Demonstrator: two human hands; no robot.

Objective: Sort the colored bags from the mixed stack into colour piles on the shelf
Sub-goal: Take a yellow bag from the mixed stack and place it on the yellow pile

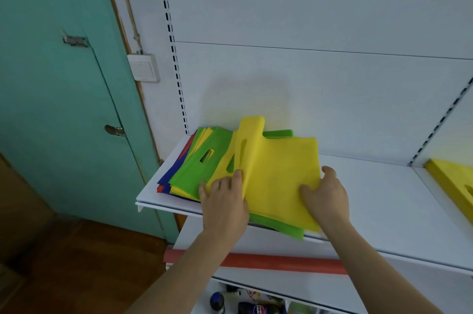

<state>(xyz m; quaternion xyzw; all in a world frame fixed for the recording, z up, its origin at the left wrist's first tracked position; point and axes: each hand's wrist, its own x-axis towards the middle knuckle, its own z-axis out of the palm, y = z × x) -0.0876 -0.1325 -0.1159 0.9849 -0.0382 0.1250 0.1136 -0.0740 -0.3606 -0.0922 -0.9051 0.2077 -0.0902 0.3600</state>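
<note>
A mixed stack of bags lies at the left end of the white shelf; green, yellow, blue and red layers show. On top lies a yellow bag, its handle end curled up at the back. My left hand rests on the stack with fingertips at the yellow bag's left edge. My right hand grips the yellow bag's front right corner. A green bag lies right under it. A yellow pile sits at the far right of the shelf.
A teal door stands to the left, with a light switch beside it. A red strip runs along the lower shelf's front edge. Bottles stand below. The shelf between the stack and the yellow pile is bare white.
</note>
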